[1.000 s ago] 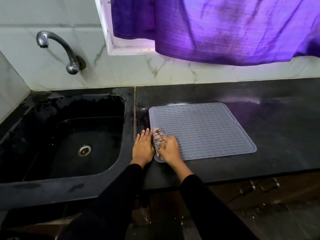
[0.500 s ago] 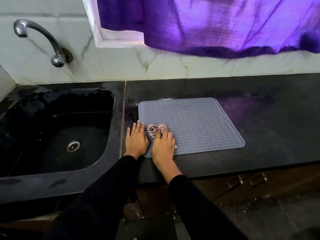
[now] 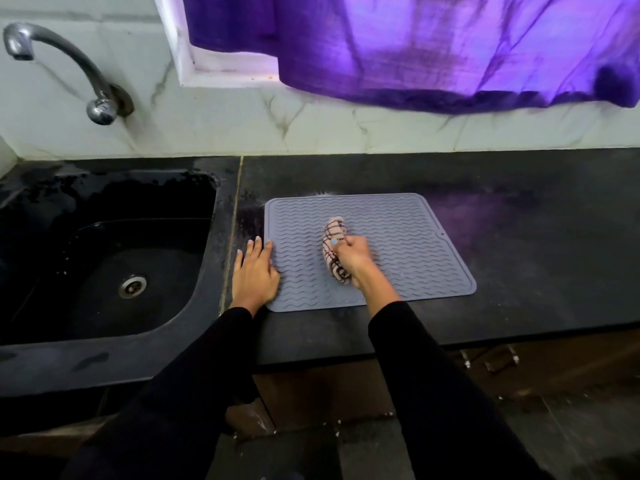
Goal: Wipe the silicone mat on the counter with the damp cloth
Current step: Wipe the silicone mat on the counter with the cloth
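- Wiping in progress, head view: the mat point(image 3: 398, 237), grey with wavy ribs, lies flat on the counter point(image 3: 519, 209), just right of the sink point(image 3: 104, 258) and directly ahead of both hands.
- Long axis of the mat runs left to right; its left edge is beside the seam between sink and counter, its right edge reaches well out to the person's right.
- Cloth point(image 3: 333, 239), a checked roll, sits near the middle of the mat, its length running roughly front to back, across the mat's long axis.
- Right hand point(image 3: 355, 258): fingers curled tight round the near part of the cloth, pressing it onto the ribs; it is the nearer hand to the unwiped right half.
- Left hand point(image 3: 254, 271): fingers straight and flat, holding nothing; it rests on the counter with the thumb side overlapping the mat's left edge, seemingly pinning it against sliding.
- Hands are well apart, with a bare strip of mat between them.
- Judgement: the coming stroke turns on the mat extending rightward from the cloth; a sweep along the long axis would suit the right hand, while the left steadies the mat.
- Background: tap point(image 3: 69, 71) over the sink, purple curtain point(image 3: 415, 46) above.
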A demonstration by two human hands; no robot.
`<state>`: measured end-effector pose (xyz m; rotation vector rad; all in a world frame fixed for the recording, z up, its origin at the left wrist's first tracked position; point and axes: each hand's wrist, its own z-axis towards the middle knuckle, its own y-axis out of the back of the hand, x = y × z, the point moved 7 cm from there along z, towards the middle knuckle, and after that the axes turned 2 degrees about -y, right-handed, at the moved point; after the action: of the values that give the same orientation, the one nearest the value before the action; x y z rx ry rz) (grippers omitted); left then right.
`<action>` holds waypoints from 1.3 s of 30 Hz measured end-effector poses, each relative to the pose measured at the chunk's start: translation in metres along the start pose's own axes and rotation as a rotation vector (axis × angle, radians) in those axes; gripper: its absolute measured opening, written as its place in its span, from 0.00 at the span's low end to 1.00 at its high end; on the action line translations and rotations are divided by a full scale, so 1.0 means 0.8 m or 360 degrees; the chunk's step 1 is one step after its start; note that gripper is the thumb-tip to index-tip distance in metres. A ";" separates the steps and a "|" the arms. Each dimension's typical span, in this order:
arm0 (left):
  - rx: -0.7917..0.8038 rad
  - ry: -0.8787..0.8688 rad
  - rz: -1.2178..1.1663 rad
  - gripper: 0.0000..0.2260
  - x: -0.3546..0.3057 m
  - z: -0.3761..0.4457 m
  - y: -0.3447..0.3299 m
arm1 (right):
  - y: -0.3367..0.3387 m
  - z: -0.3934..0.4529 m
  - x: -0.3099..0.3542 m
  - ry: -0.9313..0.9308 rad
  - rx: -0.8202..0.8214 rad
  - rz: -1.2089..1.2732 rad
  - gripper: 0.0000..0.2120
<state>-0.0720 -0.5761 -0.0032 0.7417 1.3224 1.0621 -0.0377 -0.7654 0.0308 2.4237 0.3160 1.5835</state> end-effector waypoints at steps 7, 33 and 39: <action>-0.0016 0.0009 0.0021 0.29 0.000 0.000 0.000 | -0.022 -0.045 0.005 0.0629 -0.0339 -0.1371 0.19; -0.0057 0.0019 0.0042 0.23 0.000 0.003 -0.004 | 0.011 -0.044 -0.004 0.0498 -0.0415 -0.1278 0.16; -0.0050 0.0034 0.0071 0.24 0.001 0.004 -0.006 | -0.003 -0.044 -0.019 0.0586 -0.0449 -0.1458 0.24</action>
<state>-0.0682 -0.5765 -0.0077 0.7410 1.3098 1.1270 -0.0764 -0.7651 0.0308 1.4038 1.0071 1.4489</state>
